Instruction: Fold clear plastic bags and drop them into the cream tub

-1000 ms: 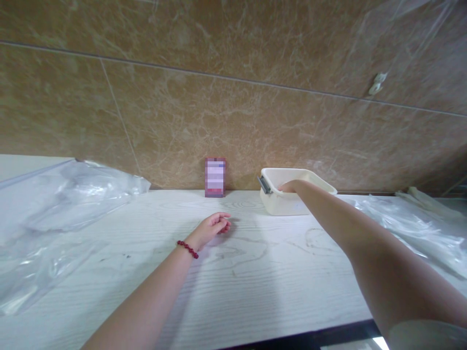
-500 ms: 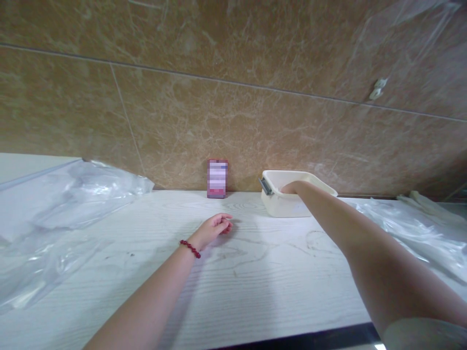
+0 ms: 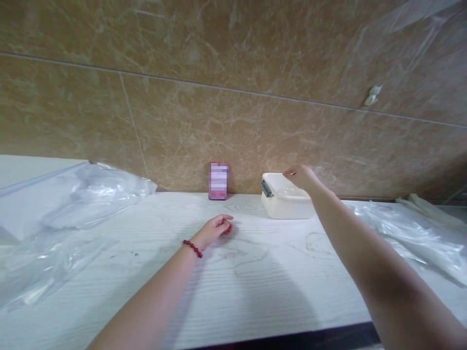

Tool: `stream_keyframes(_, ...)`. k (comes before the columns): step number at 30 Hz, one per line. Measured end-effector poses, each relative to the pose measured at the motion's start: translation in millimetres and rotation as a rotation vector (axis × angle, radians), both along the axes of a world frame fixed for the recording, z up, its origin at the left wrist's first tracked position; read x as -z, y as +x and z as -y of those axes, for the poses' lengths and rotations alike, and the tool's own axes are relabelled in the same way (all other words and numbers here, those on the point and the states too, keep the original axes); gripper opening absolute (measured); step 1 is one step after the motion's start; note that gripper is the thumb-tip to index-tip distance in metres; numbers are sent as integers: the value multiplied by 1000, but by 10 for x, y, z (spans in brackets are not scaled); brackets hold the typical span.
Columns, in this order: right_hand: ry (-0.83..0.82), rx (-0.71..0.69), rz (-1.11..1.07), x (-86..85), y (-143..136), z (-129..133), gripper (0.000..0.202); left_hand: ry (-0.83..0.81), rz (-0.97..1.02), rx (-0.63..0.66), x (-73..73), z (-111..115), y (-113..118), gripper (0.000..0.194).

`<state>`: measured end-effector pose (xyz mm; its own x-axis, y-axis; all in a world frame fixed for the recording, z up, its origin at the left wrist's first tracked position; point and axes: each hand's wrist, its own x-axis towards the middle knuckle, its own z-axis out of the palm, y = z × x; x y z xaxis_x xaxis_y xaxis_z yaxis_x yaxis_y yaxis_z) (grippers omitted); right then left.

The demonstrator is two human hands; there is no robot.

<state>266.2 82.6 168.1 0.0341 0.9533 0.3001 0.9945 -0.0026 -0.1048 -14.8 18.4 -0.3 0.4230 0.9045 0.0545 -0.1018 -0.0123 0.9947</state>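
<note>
My left hand (image 3: 216, 228), with a red bead bracelet (image 3: 192, 248) on the wrist, rests low over the table with its index finger stretched out and the others loosely curled. Nothing shows in it. To the right stands a cream plastic box (image 3: 288, 208) without a lid, a grey latch (image 3: 266, 188) on its left end. My right hand (image 3: 301, 177) is over the box's back rim, fingers bent together and pointing left. A tiny bright spot shows at the fingers; what they hold, if anything, is too small to name. Clear, shiny material is partly visible inside the box.
A phone-like device (image 3: 218, 182) with a blurred screen leans upright against the brown marbled wall (image 3: 189, 126). Clear plastic sheeting (image 3: 105, 194) lies at the left, and more clear plastic bags (image 3: 408, 233) lie at the right. The pale wood-grain table (image 3: 233, 291) has a dark front edge.
My right hand has risen out of the box to its back rim. My left hand stays almost in place, and the view has shifted slightly.
</note>
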Motion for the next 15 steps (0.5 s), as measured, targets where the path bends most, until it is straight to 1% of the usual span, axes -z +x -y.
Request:
stream_keyframes(2,168,-42,-169,98,-167,253,24,-10,16,-13,-6,8,9,33)
stream_keyframes(3,209,-90,-254,185,-280,386,24,-15,27,-18,-11,14,14,34)
stream_keyframes(5,195,-173,-418,420,-553,633,23,-4,44,-10,-22,24,22,34)
stream_keyframes(7,120,-284,-537,706,-852,821,24,19,33,-13,-28,28,24,34)
stream_keyframes(8,73,-313,-580,854,-995,885,26,35,14,-15,-26,27,22,33)
stream_keyframes(9,18,-339,-620,996,-1124,928,28,60,-11,-26,-20,27,20,32)
stream_keyframes(11,-18,-371,-718,1244,-1321,956,31,108,-50,-50,3,25,14,29)
stream_keyframes(13,46,-386,-765,1425,-1420,929,32,153,-83,-56,29,27,6,27)
stream_keyframes(15,106,-437,-744,1528,-1435,879,32,193,-136,-79,34,35,-9,27)
